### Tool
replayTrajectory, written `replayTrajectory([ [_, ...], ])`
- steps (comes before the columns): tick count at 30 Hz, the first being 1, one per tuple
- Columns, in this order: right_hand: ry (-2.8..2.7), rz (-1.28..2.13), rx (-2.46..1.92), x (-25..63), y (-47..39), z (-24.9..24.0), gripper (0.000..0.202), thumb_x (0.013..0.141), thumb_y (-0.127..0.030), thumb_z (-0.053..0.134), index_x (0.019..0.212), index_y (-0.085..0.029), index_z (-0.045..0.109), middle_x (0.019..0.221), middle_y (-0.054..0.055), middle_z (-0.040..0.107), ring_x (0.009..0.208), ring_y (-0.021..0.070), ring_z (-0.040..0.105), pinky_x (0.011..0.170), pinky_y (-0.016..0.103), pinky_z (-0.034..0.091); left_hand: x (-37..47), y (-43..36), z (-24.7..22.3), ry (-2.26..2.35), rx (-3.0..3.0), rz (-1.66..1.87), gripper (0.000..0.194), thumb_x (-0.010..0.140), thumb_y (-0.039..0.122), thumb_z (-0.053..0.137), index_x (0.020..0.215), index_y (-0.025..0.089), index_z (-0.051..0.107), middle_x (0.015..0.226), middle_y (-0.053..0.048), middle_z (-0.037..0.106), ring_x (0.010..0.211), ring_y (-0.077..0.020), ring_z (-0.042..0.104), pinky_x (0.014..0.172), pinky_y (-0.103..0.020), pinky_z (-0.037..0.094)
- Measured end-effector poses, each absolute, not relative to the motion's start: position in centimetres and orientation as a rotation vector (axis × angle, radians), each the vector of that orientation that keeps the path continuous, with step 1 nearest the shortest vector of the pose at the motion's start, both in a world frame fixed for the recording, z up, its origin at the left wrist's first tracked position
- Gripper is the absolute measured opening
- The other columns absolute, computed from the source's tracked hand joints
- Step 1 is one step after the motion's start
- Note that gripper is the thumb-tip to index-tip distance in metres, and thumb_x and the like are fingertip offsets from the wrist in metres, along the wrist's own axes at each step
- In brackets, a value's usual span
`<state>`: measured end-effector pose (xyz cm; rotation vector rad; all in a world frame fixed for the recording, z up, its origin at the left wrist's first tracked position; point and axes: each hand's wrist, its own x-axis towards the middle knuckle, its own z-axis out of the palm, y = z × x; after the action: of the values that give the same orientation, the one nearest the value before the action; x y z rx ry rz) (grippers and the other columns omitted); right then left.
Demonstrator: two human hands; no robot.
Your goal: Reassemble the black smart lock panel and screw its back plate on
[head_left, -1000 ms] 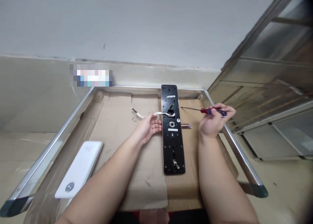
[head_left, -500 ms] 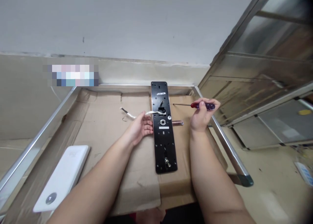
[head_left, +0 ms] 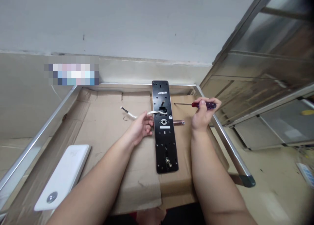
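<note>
- Panel, long and black (head_left: pixel 165 139), one: centre of the frame, lying lengthwise on the cardboard, small holes and screws across its face; silver ring with a square hole (head_left: pixel 164 121) near the middle, white label (head_left: pixel 165 127) just below it.
- Cable, white with dark end (head_left: pixel 132 115), one: runs from an opening in the panel leftward past the left hand, its tip near the centre left.
- Post, silver-coloured (head_left: pixel 168 162), one: towards the panel's lower end.
- Bar, copper-coloured (head_left: pixel 179 122), one: juts out from the panel's right edge.
- Left hand (head_left: pixel 141 128): left of centre, fingers half curled at the panel's left edge, next to the cable; whether it grips the cable cannot be told.
- Right hand (head_left: pixel 204 115): right of centre, grasping a screwdriver.
- Screwdriver, red and purple handle (head_left: pixel 195 105), one: shaft pointing left, tip apart from the panel, to the right of its upper half.
- Device, white with round grey spot (head_left: pixel 63 172), one: lower left, lying aslant beside the left forearm.
- Cardboard, brown (head_left: pixel 105 120): lining the work surface.
- Frame, metal (head_left: pixel 225 140): bordering the cardboard, dark cap at its lower right corner.
- Wall, pale (head_left: pixel 147 25): across the top.
</note>
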<state>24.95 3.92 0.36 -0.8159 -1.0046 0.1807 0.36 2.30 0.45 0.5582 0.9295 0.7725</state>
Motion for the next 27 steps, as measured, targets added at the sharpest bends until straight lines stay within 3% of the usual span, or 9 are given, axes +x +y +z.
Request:
replayTrajectory([
  [15, -1.025, 0.181, -0.824, 24.71, 3.85, 0.32, 0.020, 0.093, -0.031, 0.057, 0.099, -0.028, 0.038, 0.081, -0.005, 0.060, 0.070, 0.0131, 0.057, 0.067, 0.031, 0.047, 0.31, 2.31, 0.07, 0.899, 0.611, 0.775, 0.042, 0.097, 0.059, 0.047, 0.090, 0.019, 0.057, 0.068, 0.001, 0.055, 0.040, -0.0051, 0.034, 0.046, -0.023, 0.043],
  [21, -1.014, 0.190, -0.848, 24.72, 3.84, 0.32, 0.023, 0.092, -0.036, 0.058, 0.098, -0.028, 0.037, 0.080, -0.005, 0.059, 0.070, 0.0134, 0.057, 0.067, 0.031, 0.048, 0.51, 1.83, 0.41, 0.891, 0.712, 0.756, 0.029, 0.087, 0.046, 0.069, 0.094, 0.019, 0.065, 0.067, 0.002, 0.055, 0.042, -0.0043, 0.035, 0.045, -0.020, 0.037],
  [27, -1.024, 0.194, -0.841, 24.76, 3.83, 0.30, 0.022, 0.092, -0.034, 0.058, 0.099, -0.028, 0.038, 0.081, -0.004, 0.060, 0.072, 0.0135, 0.057, 0.068, 0.031, 0.048, 0.71, 1.61, 0.69, 0.900, 0.756, 0.733, 0.029, 0.089, 0.046, 0.067, 0.101, 0.020, 0.069, 0.063, 0.002, 0.055, 0.043, -0.0054, 0.035, 0.047, -0.021, 0.039],
])
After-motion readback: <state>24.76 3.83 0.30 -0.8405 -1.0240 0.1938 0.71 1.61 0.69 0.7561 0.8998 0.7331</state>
